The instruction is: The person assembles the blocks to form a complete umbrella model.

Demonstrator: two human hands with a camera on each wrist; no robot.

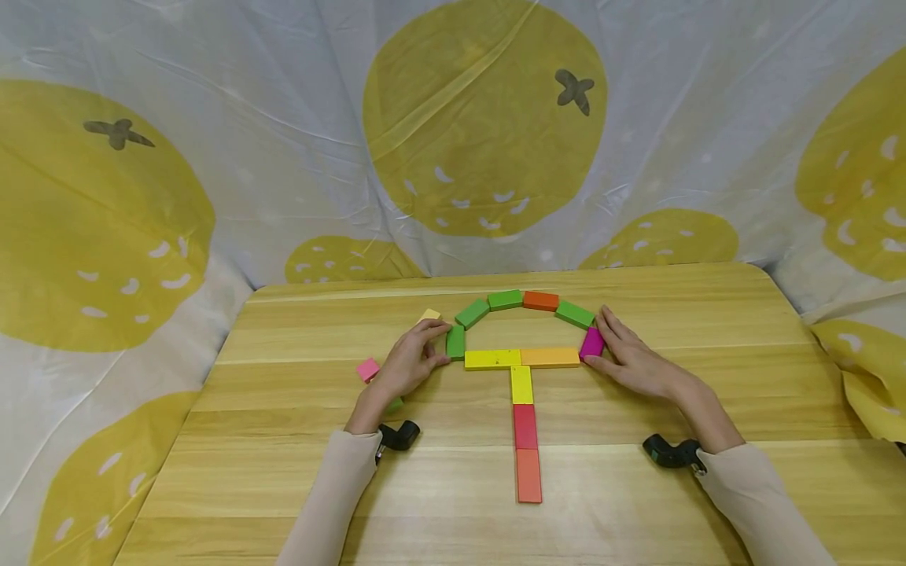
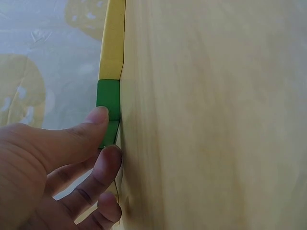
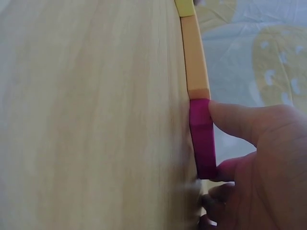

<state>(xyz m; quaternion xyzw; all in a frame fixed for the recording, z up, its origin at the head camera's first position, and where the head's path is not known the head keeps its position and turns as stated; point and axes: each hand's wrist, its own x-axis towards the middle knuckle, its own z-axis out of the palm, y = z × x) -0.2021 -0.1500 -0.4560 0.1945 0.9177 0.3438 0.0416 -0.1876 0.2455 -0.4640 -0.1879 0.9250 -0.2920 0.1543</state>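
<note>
Two hands flank the yellow crossbar block point(image 1: 492, 359) on the counter point(image 1: 283, 472): left hand point(image 1: 410, 363) pinching the green block point(image 1: 455, 342), right hand point(image 1: 633, 362) pinching the magenta block point(image 1: 591, 343), seemingly closing the arch's ends.

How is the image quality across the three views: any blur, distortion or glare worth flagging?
Head view: even, soft light, sharp on the blocks, with wide-angle bending at the table edges. Left wrist view: rotated sideways, wood soft, left hand and green block reasonably clear. Right wrist view: also rotated, smeared wood near the right hand; magenta block clear. No harsh glare.
</note>
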